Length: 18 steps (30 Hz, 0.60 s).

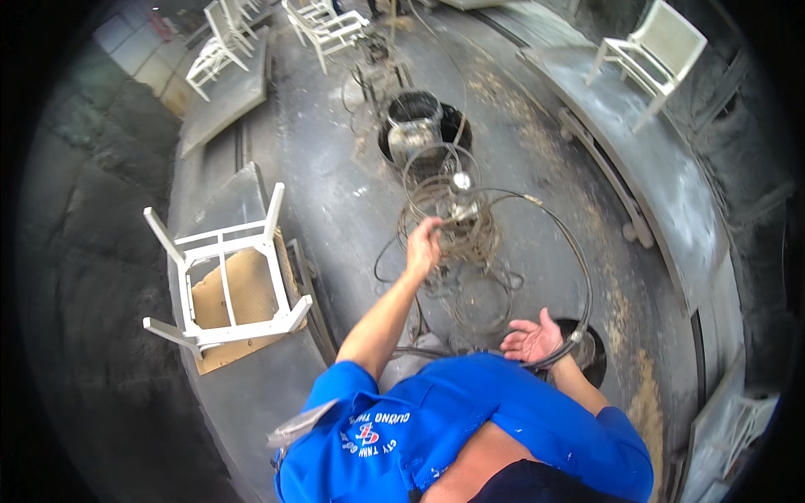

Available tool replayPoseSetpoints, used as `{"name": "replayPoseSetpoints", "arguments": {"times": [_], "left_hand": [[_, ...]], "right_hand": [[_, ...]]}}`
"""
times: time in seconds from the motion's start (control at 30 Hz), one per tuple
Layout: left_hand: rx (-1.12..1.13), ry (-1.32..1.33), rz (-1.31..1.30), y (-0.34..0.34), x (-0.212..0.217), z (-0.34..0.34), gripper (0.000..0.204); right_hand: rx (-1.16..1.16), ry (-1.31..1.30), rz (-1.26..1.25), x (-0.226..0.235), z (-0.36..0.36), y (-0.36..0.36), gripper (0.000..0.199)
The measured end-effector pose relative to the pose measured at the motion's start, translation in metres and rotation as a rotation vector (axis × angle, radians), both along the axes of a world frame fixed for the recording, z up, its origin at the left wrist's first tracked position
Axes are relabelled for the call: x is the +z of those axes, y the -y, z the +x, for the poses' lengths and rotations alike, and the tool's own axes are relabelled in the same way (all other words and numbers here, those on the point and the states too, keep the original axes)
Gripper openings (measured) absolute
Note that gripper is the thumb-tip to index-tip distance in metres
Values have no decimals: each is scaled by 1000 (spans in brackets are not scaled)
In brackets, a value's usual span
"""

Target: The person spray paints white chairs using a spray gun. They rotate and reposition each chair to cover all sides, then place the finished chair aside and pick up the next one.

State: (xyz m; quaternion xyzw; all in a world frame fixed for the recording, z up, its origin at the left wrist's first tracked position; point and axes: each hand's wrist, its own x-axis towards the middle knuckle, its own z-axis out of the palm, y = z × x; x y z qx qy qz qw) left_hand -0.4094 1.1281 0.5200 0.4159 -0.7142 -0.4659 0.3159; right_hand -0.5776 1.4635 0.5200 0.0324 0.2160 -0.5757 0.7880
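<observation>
My left hand [423,248] reaches forward with curled fingers at the near left side of a spray pump. Whatever its fingers grip is too small to make out. A round white gauge [461,180] tops the metal fittings [463,210] just beyond it, and tangled loops of thin hose [474,243] surround them. My right hand [534,337] is open, palm up and fingers apart, close to my body. A black hose [584,277] arcs round on the right and passes across my right wrist.
An upturned white chair frame [226,281] lies on cardboard [239,289] at left. A dirty metal pot [414,126] stands beyond the hoses, a dark bucket [594,356] beside my right arm. A white chair [658,54] stands on the right platform [671,193]; several more [222,42] stand far left.
</observation>
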Motion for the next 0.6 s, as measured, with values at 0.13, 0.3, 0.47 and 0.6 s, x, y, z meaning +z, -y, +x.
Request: {"name": "replayPoseSetpoints", "arguments": {"times": [0.13,0.3,0.47,0.6], "left_hand": [[-26,133,-57,48,-28,-4,28],[-89,-41,-126,71,-69,-10,28],[57,-130,-197,71,-89,-20,27],[161,6,145,78,-99,-29,31]], "right_hand": [[-584,-58,261,16,45,-15,87],[-831,-358,69,69,43,2,78],[-782,-666,85,141,15,9,83],[-738,-1052,414,172,-12,37,70]]}}
